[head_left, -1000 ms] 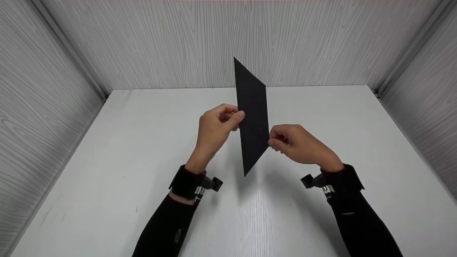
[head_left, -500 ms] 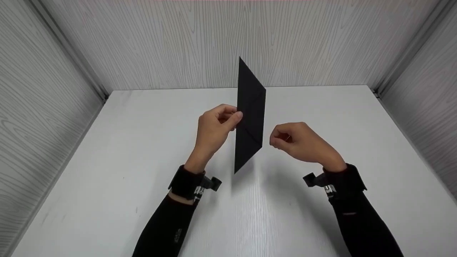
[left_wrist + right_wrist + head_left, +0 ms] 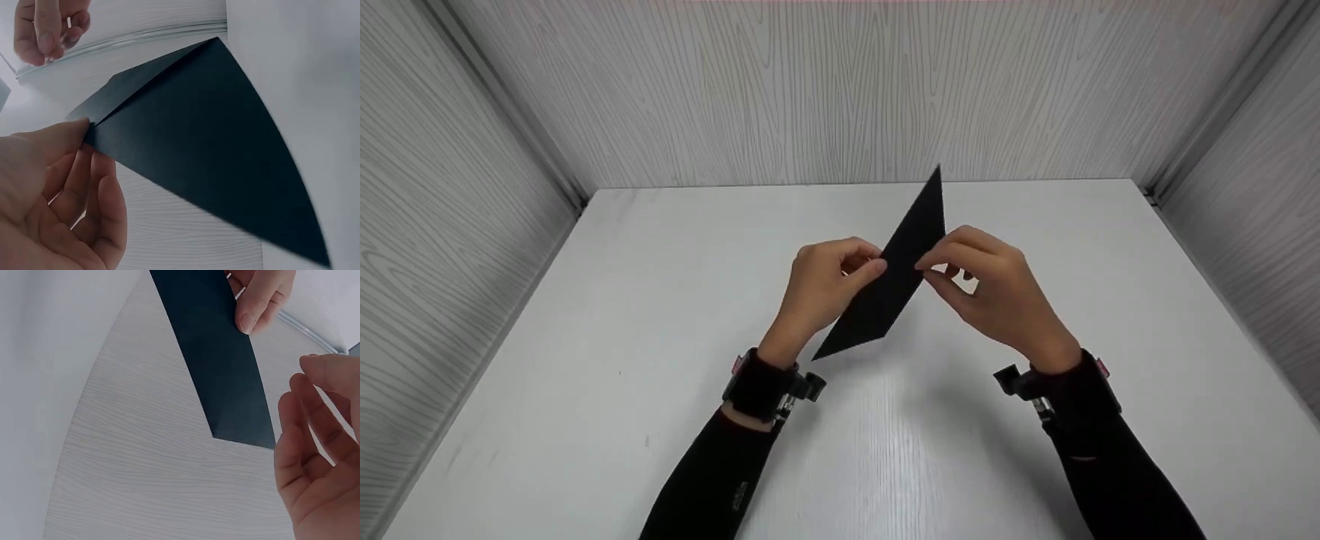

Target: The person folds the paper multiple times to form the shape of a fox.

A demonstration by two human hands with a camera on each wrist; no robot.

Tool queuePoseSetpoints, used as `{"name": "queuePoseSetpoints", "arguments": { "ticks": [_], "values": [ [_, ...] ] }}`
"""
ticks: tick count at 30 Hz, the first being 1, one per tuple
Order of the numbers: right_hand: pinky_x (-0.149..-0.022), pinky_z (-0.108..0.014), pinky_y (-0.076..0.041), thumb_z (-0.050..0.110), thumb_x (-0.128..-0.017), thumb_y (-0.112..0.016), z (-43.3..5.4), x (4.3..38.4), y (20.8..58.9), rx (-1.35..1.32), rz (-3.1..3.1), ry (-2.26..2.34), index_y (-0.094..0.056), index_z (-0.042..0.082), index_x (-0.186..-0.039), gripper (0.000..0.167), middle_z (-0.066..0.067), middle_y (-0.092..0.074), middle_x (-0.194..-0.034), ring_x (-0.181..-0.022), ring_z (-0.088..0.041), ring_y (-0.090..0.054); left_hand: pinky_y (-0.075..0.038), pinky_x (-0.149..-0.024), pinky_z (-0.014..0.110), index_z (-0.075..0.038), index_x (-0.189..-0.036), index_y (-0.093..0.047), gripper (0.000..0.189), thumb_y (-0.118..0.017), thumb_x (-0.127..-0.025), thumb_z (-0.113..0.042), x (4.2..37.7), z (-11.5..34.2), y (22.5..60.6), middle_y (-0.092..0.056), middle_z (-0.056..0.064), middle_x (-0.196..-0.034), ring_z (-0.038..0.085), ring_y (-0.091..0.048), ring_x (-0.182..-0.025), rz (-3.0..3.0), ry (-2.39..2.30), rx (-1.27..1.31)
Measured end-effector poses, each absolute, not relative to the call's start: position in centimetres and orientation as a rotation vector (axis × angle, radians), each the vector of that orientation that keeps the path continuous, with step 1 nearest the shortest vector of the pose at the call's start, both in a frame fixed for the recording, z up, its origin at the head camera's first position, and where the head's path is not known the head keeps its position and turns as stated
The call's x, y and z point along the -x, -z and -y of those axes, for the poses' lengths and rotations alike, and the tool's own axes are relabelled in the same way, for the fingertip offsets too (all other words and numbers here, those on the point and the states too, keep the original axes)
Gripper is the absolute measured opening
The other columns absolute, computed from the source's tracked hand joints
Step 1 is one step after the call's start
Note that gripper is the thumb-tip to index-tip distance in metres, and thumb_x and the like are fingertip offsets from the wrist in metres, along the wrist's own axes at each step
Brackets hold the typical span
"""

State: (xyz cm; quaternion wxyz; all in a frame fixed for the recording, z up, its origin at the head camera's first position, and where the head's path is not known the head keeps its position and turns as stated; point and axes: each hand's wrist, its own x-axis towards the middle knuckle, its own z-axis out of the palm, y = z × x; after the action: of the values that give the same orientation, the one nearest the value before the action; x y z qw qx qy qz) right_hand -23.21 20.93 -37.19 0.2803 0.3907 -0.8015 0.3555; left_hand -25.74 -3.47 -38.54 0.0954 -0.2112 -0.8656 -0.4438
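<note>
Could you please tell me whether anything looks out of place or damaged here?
Nothing stands out: the black paper tilts, but the left hand holds it, and I see no tear or spill. Only faint marks dot the white tabletop.

- A booth-like work space; whether in a lab, office or home cannot be told.
- Pale counter (image 3: 585,315), lightly grained.
- Grey wood-grain back wall (image 3: 840,90), left wall (image 3: 427,210) and right wall (image 3: 1267,187), enclosing three sides.
- Grey corner strips (image 3: 499,97) where walls meet.
- Black wrist bands (image 3: 757,386) with cameras, suggesting a recording station.
</note>
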Motion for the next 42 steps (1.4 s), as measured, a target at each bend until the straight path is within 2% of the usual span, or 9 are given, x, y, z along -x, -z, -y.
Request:
{"name": "queuePoseSetpoints", "arguments": {
  "ticks": [4, 7, 11, 15, 18, 25, 34, 38, 42],
  "values": [
    [-0.076, -0.027, -0.055, -0.006, -0.092, -0.078, -20.6, 23.2, 37.4, -1.049, 2.175, -0.806, -0.079, 0.009, -0.107, 0.022, -0.004, -0.071, -0.113, -0.094, -0.016, -0.070, -0.055, -0.077, 0.031, -0.018, -0.106, -0.084, 0.012, -0.077, -0.100, -0.026, 25.6, 3.3, 38.7, -0.079, -0.007, -0.095, 0.009, -0.070, -0.084, 2.635, 1.223, 0.726],
    [-0.078, -0.031, -0.058, -0.006, -0.091, -0.079, -20.8, 23.3, 37.8, -1.000, 2.229, -0.656, -0.078, 0.010, -0.109, 0.023, -0.005, -0.072, -0.116, -0.098, -0.018, -0.072, -0.054, -0.077, 0.030, -0.019, -0.104, -0.085, 0.011, -0.078, -0.098, -0.027, 25.6, 3.4, 39.0, -0.079, -0.007, -0.094, 0.008, -0.069, -0.083, 2.690, 1.165, 0.788],
    [-0.076, -0.037, -0.060, -0.009, -0.089, -0.079, -21.1, 23.5, 38.4, -0.929, 2.309, -0.572, -0.079, 0.011, -0.104, 0.025, -0.003, -0.074, -0.106, -0.093, -0.021, -0.074, -0.053, -0.077, 0.030, -0.019, -0.103, -0.086, 0.012, -0.080, -0.096, -0.027, 25.6, 3.4, 39.3, -0.079, -0.007, -0.092, 0.008, -0.068, -0.082, 2.746, 1.100, 0.845],
    [-0.069, -0.037, -0.057, -0.010, -0.087, -0.079, -21.4, 23.9, 39.1, -0.892, 2.408, -0.579, -0.080, 0.010, -0.099, 0.023, -0.001, -0.076, -0.094, -0.081, -0.020, -0.071, -0.052, -0.078, 0.031, -0.019, -0.101, -0.085, 0.010, -0.081, -0.095, -0.026, 25.8, 3.5, 39.7, -0.079, -0.008, -0.091, 0.009, -0.068, -0.083, 2.788, 1.094, 0.862],
    [-0.066, -0.037, -0.055, -0.009, -0.086, -0.080, -21.6, 24.1, 39.6, -0.866, 2.512, -0.591, -0.080, 0.010, -0.096, 0.021, 0.000, -0.076, -0.090, -0.077, -0.019, -0.069, -0.053, -0.081, 0.033, -0.020, -0.100, -0.085, 0.007, -0.082, -0.095, -0.024, 26.0, 3.4, 40.2, -0.078, -0.009, -0.091, 0.009, -0.069, -0.086, 2.829, 1.087, 0.852],
    [-0.069, -0.041, -0.055, -0.008, -0.086, -0.079, -22.3, 24.9, 41.0, -0.834, 2.772, -0.594, -0.082, 0.011, -0.095, 0.021, -0.001, -0.077, -0.090, -0.082, -0.019, -0.069, -0.055, -0.086, 0.036, -0.018, -0.102, -0.084, 0.008, -0.082, -0.094, -0.018, 26.7, 3.5, 41.7, -0.080, -0.006, -0.094, 0.012, -0.072, -0.094, 2.900, 1.010, 0.819],
    [-0.075, -0.044, -0.057, -0.006, -0.090, -0.075, -22.8, 25.5, 42.2, -0.799, 2.895, -0.602, -0.082, 0.009, -0.100, 0.019, -0.004, -0.078, -0.093, -0.089, -0.024, -0.071, -0.056, -0.087, 0.039, -0.017, -0.112, -0.082, 0.014, -0.077, -0.099, -0.018, 27.1, 3.7, 42.6, -0.079, -0.001, -0.106, 0.018, -0.071, -0.102, 2.932, 0.934, 0.771],
    [-0.077, -0.045, -0.057, -0.004, -0.091, -0.076, -22.8, 25.9, 42.8, -0.777, 2.946, -0.573, -0.082, 0.009, -0.101, 0.018, -0.006, -0.078, -0.095, -0.091, -0.025, -0.071, -0.055, -0.092, 0.042, -0.014, -0.120, -0.079, 0.021, -0.077, -0.099, -0.016, 27.0, 3.9, 42.7, -0.078, 0.005, -0.117, 0.023, -0.071, -0.109, 2.923, 0.938, 0.806],
    [-0.081, -0.046, -0.057, -0.005, -0.090, -0.076, -22.8, 26.2, 43.6, -0.781, 2.965, -0.535, -0.083, 0.009, -0.100, 0.019, -0.006, -0.078, -0.095, -0.093, -0.026, -0.069, -0.052, -0.101, 0.044, -0.012, -0.132, -0.072, 0.036, -0.078, -0.097, -0.011, 26.6, 4.1, 42.9, -0.072, 0.011, -0.127, 0.028, -0.065, -0.122, 2.936, 0.899, 0.949]
  ]
}}
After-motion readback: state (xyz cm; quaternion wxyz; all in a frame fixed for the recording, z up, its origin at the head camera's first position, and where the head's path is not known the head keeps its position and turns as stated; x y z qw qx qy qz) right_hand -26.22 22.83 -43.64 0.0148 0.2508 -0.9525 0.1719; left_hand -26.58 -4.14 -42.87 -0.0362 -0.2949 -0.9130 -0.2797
